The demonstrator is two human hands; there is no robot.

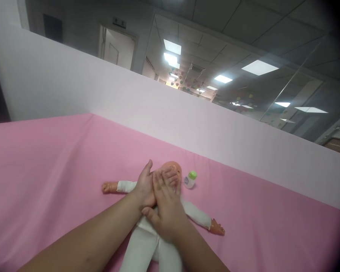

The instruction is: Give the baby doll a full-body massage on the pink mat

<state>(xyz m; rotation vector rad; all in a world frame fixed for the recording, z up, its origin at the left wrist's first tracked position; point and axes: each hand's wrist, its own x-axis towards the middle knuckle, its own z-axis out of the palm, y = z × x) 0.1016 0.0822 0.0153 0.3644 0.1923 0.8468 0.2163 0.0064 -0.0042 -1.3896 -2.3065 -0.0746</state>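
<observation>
Two bare hands lie together on a baby doll (198, 216). The right hand (166, 207) is flat and open, fingers spread over the doll's face. The left hand (144, 189) lies partly under it, thumb up; I cannot tell if its fingers close. The doll lies on a pink sheet (45, 170), legs toward 6 o'clock. A small green-capped bottle (190, 180) stands just beside the head, at 3 o'clock.

Bright ceiling panels (259, 67), soft overall blur, dark vignetted corners, wide-angle edge distortion.
</observation>
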